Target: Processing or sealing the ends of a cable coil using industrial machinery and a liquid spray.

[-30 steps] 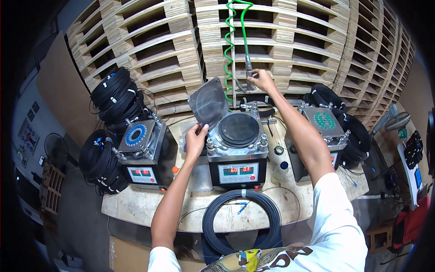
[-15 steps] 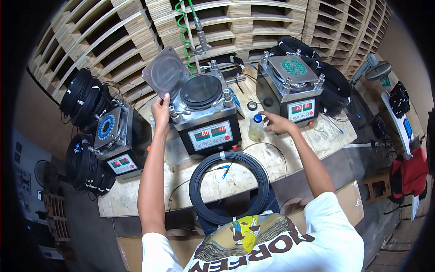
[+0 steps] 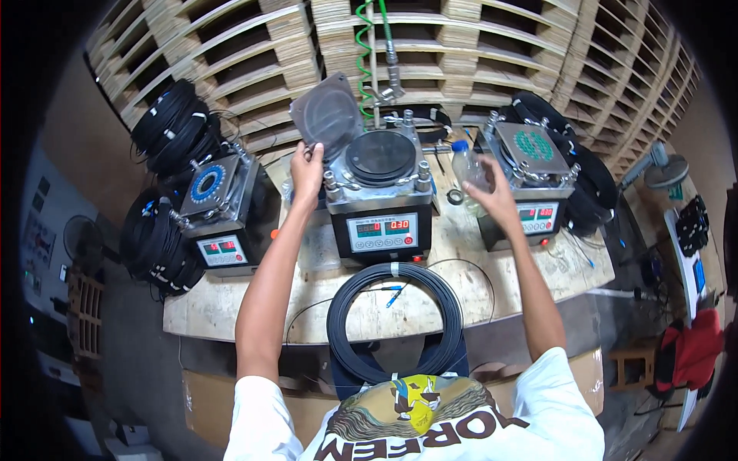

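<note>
My left hand (image 3: 307, 173) pinches the lower edge of a square, greyish see-through plate (image 3: 327, 115) with a round mark in its middle. It is tilted up at the back left of the middle polishing machine (image 3: 384, 230), whose round black disc (image 3: 380, 156) lies uncovered. On the right, my right hand (image 3: 493, 194) is closed around a clear plastic bottle (image 3: 466, 164) with a blue cap, held upright above the table between the middle and right machines. A coil of black cable (image 3: 335, 315) with blue-tipped ends lies at the table's front edge.
A left machine (image 3: 223, 242) carries a plate with a blue ring; a right machine (image 3: 530, 146) carries one with green pieces. Black cable coils (image 3: 173, 127) are piled beside both. A small black ring (image 3: 455, 197) lies on the wooden table (image 3: 307, 307). Wooden pallets (image 3: 484, 46) stand behind.
My right hand has closed on the bottle and raised it from the table. My left hand still holds the plate. The whole view has shifted, and the displays show different figures.
</note>
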Tool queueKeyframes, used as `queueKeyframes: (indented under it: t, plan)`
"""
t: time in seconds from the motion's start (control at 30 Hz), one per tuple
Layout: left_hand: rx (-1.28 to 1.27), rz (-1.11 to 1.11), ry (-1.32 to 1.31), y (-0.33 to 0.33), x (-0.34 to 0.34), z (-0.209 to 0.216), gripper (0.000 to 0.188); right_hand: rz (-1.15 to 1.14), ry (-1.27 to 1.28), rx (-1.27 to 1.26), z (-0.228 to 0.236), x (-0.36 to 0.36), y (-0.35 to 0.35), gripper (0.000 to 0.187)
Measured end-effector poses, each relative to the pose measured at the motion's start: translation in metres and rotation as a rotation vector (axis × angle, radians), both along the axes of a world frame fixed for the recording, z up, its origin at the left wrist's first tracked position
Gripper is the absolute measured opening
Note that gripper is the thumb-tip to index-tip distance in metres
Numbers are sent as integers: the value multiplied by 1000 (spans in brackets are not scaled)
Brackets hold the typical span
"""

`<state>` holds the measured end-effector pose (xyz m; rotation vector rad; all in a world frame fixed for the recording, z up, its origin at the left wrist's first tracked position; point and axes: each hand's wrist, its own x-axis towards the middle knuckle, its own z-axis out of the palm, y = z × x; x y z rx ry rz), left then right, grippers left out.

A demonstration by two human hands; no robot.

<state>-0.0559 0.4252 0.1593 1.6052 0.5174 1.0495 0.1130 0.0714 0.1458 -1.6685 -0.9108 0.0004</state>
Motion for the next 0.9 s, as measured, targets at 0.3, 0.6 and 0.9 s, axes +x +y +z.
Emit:
queueKeyframes:
  t: [0.3,0.6,0.9]
  plan:
    - [111,181,-70,-19,10,1,24,183,-740,-972,161,-7,86,69]
    - [167,219,39,1,1,-9,19,413,-1151,-1317,191,-51,183,40]
    - [197,229,42,-7,7,-5,19,219,-1290,-1301,183,-19,235,38]
